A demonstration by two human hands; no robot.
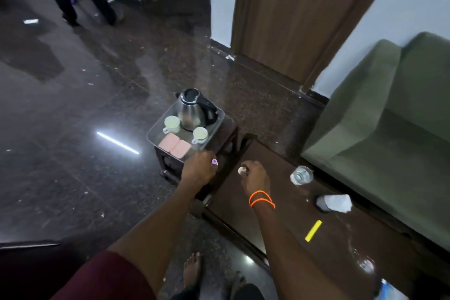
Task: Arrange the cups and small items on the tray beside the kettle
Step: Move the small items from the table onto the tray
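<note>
We see a tray (pixel 155 129) on a small side table (pixel 229 129), kettle (pixel 192 112) at its far end. Two pale cups sit beside the kettle: one cup (pixel 171 123) toward the tray's left edge, the other cup (pixel 200 134) nearer the right edge. Two pink packets (pixel 174 146) lie flat, touching, at the near edge (probably laid side by side to keep the middle free).

Left hand (pixel 198 168) hovers at the tray's near-right corner, grip closed on a small purple item (pixel 214 161), likely about to set it down there. Right hand (pixel 255 175) is over the far-left corner of the long table (pixel 280 226), grip pinched on a small white item (pixel 242 170); we cannot tell what it is.

A clear glass (pixel 302 175) stands near the long table's right edge, a white tissue bundle (pixel 334 202) just behind it, a yellow stick (pixel 313 230) further back. A green sofa (pixel 389 117) runs along that side.

We judge the task partway done: cups placed, small items going in.
</note>
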